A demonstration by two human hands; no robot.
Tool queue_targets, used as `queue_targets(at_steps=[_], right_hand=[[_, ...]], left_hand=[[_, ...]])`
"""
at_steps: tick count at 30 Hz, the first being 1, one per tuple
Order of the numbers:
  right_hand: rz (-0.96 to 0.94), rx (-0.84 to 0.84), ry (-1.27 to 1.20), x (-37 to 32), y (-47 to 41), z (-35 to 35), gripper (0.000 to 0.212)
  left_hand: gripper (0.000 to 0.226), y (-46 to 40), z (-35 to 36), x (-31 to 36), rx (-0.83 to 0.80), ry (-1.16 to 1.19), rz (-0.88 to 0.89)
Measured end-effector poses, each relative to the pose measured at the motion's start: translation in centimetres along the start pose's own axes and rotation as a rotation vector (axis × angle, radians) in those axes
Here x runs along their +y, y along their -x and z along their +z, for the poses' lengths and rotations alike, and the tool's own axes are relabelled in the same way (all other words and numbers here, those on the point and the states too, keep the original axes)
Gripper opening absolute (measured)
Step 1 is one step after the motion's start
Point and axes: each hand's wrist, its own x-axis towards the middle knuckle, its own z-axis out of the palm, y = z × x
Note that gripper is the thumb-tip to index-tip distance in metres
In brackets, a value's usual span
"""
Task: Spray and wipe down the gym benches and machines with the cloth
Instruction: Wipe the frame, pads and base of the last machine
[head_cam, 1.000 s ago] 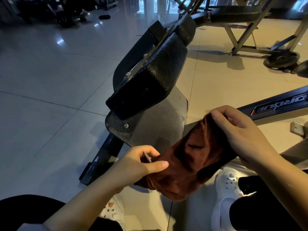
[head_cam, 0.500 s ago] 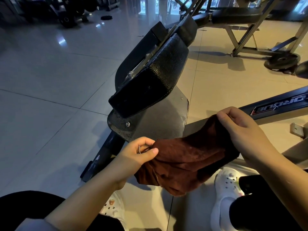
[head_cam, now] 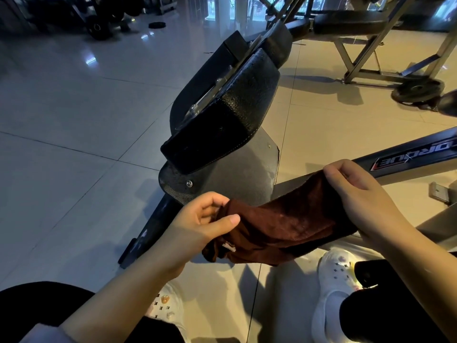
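Brown cloth (head_cam: pixel 279 229) stretched just below the black padded machine (head_cam: pixel 222 125), pinched at one end by left hand (head_cam: pixel 202 224), gripped at the other by right hand (head_cam: pixel 361 194). Glossy tiled floor (head_cam: pixel 74 120) all around. Beyond the machine, a bench (head_cam: pixel 348 22) and a weight plate (head_cam: pixel 418 90).

Dim, bluish daylight from far windows glares on the glossy pale tiled floor (head_cam: pixel 74 100); wide-angle bending at edges.

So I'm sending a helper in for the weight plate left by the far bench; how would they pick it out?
Start at the flat bench on its metal frame at the top right. At the frame's foot, the weight plate lies on the tan floor tiles. It is dark and round with a centre hole, much bigger than the small disc across the room.
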Motion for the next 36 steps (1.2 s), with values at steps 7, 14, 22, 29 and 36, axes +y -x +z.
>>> queue_targets(at_steps=[7,14,22,29,36], right_hand=[[-0.065,-0.043,-0.216,-1.2,0.6,0.0,0.019],[-0.009,-0.792,-0.562,-2.3,2.2,-0.8,0.028],[0.078,-0.805,-0.456,-1.4,2.0,-0.5,0.038],[-0.054,-0.763,-0.469,-0.9,2.4,-0.6,0.032],[-0.14,-0.656,-0.521,-0.9,2.5,-0.6,0.036]], left_hand=[[0.022,0.0,0.3,0.1,-0.073,-0.016,-0.112],[0.022,-0.9,-0.4,-0.9,0.039,0.049,-0.214],[0.02,-1.1,-0.7,-1.2,0.022,-0.063,-0.171],[0.023,-1.4,-0.5,-1.3,-0.17,-0.353,-0.194],[0.02,-2.2,-1.1,-2.8,-0.107,-0.634,-0.227]])
